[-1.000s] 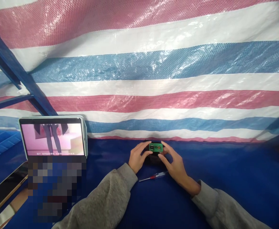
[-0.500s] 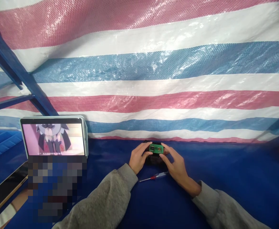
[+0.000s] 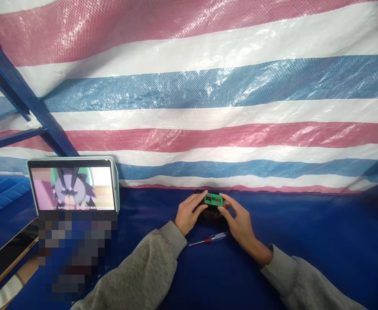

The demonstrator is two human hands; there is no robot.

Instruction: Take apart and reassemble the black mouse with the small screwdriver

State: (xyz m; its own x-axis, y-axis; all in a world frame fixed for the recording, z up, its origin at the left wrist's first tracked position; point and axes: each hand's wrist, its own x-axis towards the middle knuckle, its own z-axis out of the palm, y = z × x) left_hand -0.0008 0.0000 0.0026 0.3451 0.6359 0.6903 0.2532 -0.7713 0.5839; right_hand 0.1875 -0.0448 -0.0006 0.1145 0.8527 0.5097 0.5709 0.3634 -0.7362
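A small green circuit board [image 3: 213, 199] with dark and brass-coloured parts is held up between my two hands, tilted slightly down to the right. My left hand [image 3: 189, 212] has thumb and fingertips closed at the board's left end. At the right end, my right hand [image 3: 239, 219] pinches the board between thumb and fingers. Behind and beneath the board lies a black object [image 3: 210, 214], mostly hidden, whose kind I cannot make out. A small screwdriver [image 3: 210, 239] with a red and clear handle rests on the blue surface just below my hands, its tip pointing left.
A tablet [image 3: 72, 187] in a pale case stands at the left, playing a cartoon. Near it are a phone [image 3: 7, 254], a blurred-out patch and part of another person's arm [image 3: 23, 275]. Striped plastic sheeting [image 3: 208, 90] hangs behind the blue surface [image 3: 308, 241]; blue metal bars [image 3: 30, 94] stand left.
The circuit board has shifted slightly right and up and turned a little, its right end dipping. My hands have barely moved. The picture on the tablet has changed.
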